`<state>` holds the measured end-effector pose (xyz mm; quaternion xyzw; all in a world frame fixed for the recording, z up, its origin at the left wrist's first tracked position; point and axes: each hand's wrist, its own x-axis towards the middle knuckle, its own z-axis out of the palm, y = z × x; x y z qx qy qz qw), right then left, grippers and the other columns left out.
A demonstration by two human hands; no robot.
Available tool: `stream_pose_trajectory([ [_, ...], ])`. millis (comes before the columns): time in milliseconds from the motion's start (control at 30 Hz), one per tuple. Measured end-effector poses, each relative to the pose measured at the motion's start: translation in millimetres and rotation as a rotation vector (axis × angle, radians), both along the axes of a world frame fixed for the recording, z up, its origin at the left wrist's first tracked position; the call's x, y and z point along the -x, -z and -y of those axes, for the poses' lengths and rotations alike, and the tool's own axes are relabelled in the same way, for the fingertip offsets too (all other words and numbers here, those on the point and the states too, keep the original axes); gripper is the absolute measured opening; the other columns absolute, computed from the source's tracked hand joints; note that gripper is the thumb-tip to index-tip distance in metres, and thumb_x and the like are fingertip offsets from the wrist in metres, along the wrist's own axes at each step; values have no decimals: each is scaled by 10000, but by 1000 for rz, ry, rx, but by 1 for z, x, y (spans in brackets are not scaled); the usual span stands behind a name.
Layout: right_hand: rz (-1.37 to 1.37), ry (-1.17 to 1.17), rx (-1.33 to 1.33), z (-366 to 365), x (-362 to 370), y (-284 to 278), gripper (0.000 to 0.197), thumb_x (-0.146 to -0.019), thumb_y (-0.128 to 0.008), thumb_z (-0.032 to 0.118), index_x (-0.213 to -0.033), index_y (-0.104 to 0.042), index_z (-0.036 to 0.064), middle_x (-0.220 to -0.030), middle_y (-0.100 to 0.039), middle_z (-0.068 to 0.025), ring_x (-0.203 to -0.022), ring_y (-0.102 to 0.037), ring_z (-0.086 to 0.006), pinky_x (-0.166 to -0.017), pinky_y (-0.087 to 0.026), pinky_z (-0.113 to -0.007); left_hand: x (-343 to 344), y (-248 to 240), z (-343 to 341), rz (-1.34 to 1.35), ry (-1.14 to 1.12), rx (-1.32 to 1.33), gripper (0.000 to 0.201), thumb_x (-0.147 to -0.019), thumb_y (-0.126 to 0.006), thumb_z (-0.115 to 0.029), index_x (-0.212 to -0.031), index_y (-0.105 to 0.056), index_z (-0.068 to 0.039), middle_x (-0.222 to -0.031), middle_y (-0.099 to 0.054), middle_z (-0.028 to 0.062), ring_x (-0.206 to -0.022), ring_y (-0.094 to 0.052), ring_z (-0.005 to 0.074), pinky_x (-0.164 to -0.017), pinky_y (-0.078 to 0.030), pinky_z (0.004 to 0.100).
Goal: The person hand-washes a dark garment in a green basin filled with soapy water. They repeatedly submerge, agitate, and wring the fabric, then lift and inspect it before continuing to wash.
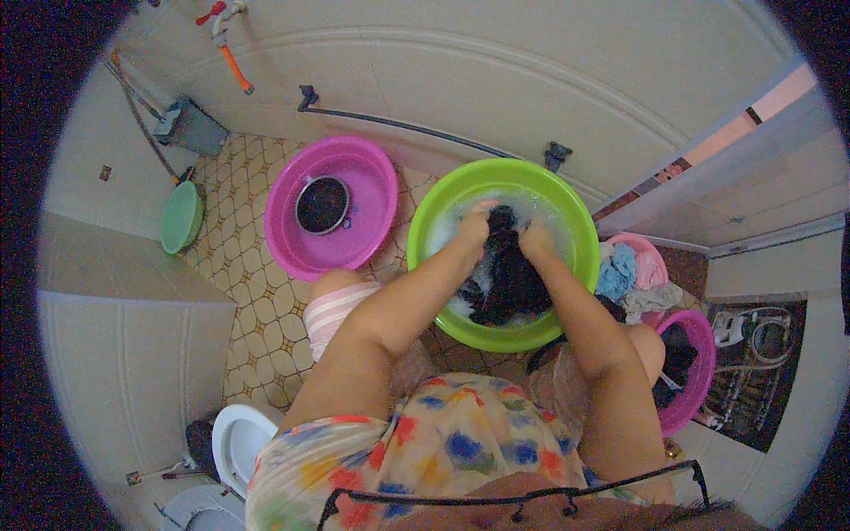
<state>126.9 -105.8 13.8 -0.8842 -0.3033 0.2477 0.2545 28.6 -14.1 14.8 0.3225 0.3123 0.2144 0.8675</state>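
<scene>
Both my hands are in the large lime-green basin (583, 265), which holds cloudy, soapy water and stands on the floor in front of me. A black piece of clothing (509, 276) lies bunched and wet in it. Closed around the garment's upper left side is my left hand (477, 223), its fingers partly hidden by suds and cloth. My right hand (535, 241) grips the same cloth from the right, a short way from the left one. Part of the garment is lifted between my hands; the remainder rests in the water.
A pink basin (381, 199) with a dark round vessel (322, 205) stands left. At right are a pink tub of clothes (651, 265) and a magenta basin (704, 354) with dark cloth. A low pipe (407, 126) and tap (221, 31) line the wall; a toilet (235, 447) stands lower left.
</scene>
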Motion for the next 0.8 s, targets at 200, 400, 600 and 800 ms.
stream_pose_trajectory([
  [200, 85, -120, -479, 0, 31, -22, 233, -870, -440, 186, -1026, -489, 20, -991, -549, -222, -954, -503, -405, -814, -411, -438, 0, -29, 10, 1, 132, 295, 336, -873, -440, -405, -990, -564, -115, -917, -594, 98, -851, -559, 232, -779, -449, 384],
  [400, 130, -378, -500, 15, 74, -97, 183, -842, -506, 198, -798, -506, 21, -764, -534, -172, -742, -532, -350, -637, -413, -423, 2, 13, -24, 16, 182, 65, 245, -811, -579, -327, -944, -569, -122, -875, -593, 65, -800, -553, 182, -728, -452, 328],
  [600, 303, -517, -221, 19, 64, -110, 239, -867, -446, 267, -859, -536, 46, -820, -566, -162, -771, -561, -354, -659, -450, -435, 9, -33, 15, 9, 135, 291, 320, -863, -469, -386, -987, -548, -102, -933, -593, 64, -840, -565, 208, -766, -445, 368],
  [800, 228, -227, -310, 9, 14, -64, 319, -889, -413, 307, -876, -508, 3, -869, -552, -233, -795, -543, -372, -713, -429, -431, 9, -84, 41, 61, 153, 245, 396, -881, -435, -397, -1014, -529, -36, -948, -591, 96, -886, -546, 225, -776, -450, 360],
])
